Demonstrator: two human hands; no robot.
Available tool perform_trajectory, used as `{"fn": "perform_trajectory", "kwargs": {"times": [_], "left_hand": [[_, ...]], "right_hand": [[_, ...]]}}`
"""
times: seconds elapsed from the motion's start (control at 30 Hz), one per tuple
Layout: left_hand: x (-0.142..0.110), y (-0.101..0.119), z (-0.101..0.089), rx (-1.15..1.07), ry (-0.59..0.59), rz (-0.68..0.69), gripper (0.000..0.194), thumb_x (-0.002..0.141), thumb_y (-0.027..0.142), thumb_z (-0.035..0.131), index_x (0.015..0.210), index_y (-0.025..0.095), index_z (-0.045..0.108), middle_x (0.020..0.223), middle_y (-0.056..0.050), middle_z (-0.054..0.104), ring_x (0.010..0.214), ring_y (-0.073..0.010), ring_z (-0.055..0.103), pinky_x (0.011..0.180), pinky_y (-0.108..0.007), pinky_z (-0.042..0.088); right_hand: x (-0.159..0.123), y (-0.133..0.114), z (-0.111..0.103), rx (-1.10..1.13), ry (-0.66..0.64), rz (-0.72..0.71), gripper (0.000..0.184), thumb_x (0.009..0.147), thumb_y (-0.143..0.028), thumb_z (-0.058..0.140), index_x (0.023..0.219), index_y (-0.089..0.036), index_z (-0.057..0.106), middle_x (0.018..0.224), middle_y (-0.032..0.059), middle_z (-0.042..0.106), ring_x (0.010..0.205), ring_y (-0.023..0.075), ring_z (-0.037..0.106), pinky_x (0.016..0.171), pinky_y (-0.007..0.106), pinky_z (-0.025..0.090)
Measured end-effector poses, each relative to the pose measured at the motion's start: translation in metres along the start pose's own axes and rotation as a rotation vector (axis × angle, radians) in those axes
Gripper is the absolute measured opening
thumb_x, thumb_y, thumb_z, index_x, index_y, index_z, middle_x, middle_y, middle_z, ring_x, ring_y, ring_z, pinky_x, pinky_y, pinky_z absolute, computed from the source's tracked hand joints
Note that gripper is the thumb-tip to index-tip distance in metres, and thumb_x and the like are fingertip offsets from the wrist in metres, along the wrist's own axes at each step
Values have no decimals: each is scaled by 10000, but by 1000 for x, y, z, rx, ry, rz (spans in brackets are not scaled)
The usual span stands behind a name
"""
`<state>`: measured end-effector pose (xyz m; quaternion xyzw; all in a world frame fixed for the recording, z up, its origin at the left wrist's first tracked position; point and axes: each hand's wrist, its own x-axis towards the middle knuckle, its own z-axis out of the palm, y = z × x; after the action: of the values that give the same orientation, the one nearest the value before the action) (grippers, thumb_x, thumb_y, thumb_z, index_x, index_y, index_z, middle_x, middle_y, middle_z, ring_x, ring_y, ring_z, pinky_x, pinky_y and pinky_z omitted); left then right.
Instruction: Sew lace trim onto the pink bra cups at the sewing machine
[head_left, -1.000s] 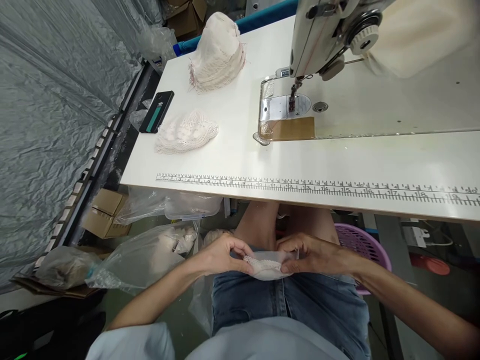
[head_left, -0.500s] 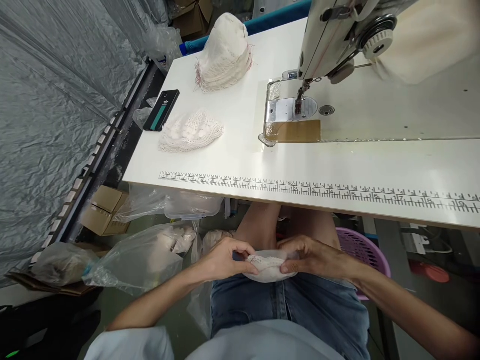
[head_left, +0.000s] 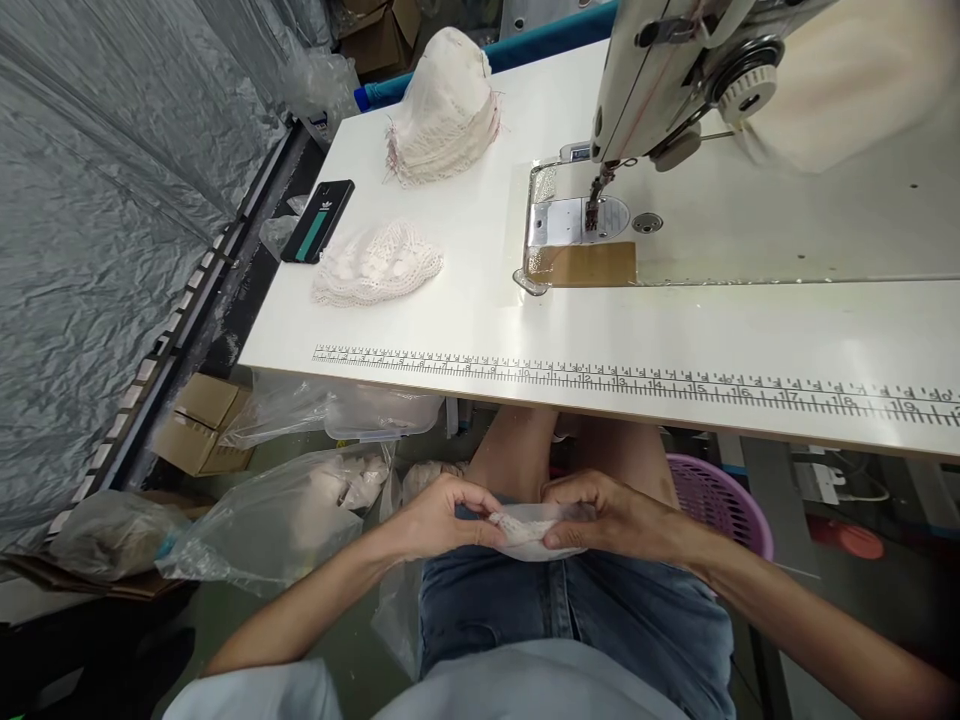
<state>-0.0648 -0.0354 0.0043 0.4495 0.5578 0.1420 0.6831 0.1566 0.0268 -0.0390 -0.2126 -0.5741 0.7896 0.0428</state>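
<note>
Over my lap, below the table's front edge, both hands pinch a small white lace-edged fabric piece (head_left: 529,530). My left hand (head_left: 439,515) grips its left end with curled fingers. My right hand (head_left: 611,515) grips its right end, thumb on top. The two hands sit close together, nearly touching. On the white sewing table (head_left: 675,330) a flat pile of lace pieces (head_left: 375,265) lies at the left, and a taller domed stack of fabric pieces (head_left: 446,105) stands behind it.
A sewing machine (head_left: 675,70) stands at the back right, its needle over a metal plate (head_left: 574,225). A black phone (head_left: 317,221) lies at the table's left edge. Plastic bags (head_left: 277,520), cardboard boxes (head_left: 202,435) and a purple basket (head_left: 724,495) are on the floor.
My hands have drawn slightly closer together on the fabric piece, bunching it; the camera view shifted a little. Nothing on the table moved.
</note>
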Motion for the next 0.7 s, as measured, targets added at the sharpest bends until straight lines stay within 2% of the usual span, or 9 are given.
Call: {"fn": "perform_trajectory", "kwargs": {"times": [0.13,0.3,0.5,0.7], "left_hand": [[3,6,3,53,-44,0,326,634,396,745,821,130,724,622,17,592,592,-92,471,551,-182,334],[8,5,9,1,-5,-33,235,673,348,715,738,123,728,550,31,550,526,-68,411,510,-180,297],[8,1,7,-105,-55,-94,236,668,337,720,793,138,738,611,10,613,562,-83,465,547,-193,334],[8,1,7,-147,-52,-118,266,642,364,741,780,137,739,606,5,625,547,-80,475,550,-197,347]], "right_hand": [[2,-4,2,-53,20,1,333,758,-452,641,697,-125,639,607,-17,499,583,110,458,511,215,302],[2,1,1,-50,14,-7,332,772,-440,634,688,-119,636,604,-20,482,570,100,431,503,215,287],[3,-1,1,-68,-11,8,342,757,-468,638,726,-127,653,613,-15,497,571,106,442,506,221,298],[4,-6,2,-72,7,15,364,734,-497,647,712,-134,630,615,-17,500,582,110,452,520,220,308]]}}
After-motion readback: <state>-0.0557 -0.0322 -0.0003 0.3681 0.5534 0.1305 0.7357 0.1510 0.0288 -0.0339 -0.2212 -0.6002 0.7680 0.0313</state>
